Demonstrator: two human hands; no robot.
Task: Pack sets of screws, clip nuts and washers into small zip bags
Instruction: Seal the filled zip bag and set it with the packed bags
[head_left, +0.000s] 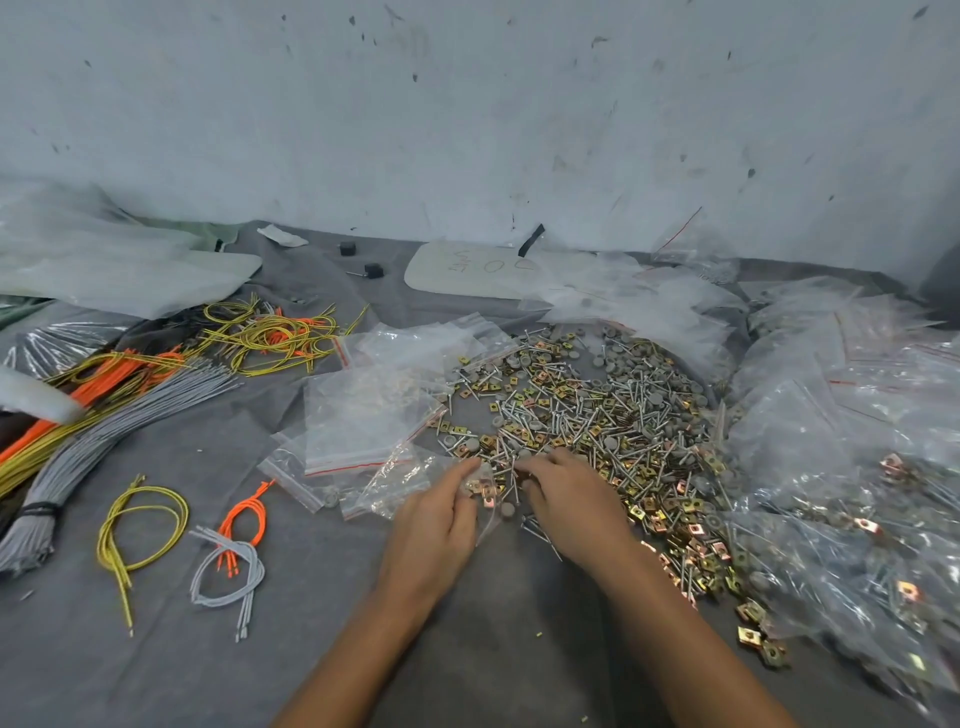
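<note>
Here, left hand (439, 519) pinches small zip bag (485, 501) holding clip nuts, at near edge of hardware pile (587, 410) on grey cloth (208, 675). Right hand (569, 501) curled over pile, fingertips among screws; grasp unclear. Empty bags (363, 415) lie left.

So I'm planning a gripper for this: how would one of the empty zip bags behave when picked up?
Probably floppy: the empty zip bags are thin clear film, and some look crinkled. Likely very light, so a push would slide them across the grey cloth. They overlap, so several may lift together.
</note>
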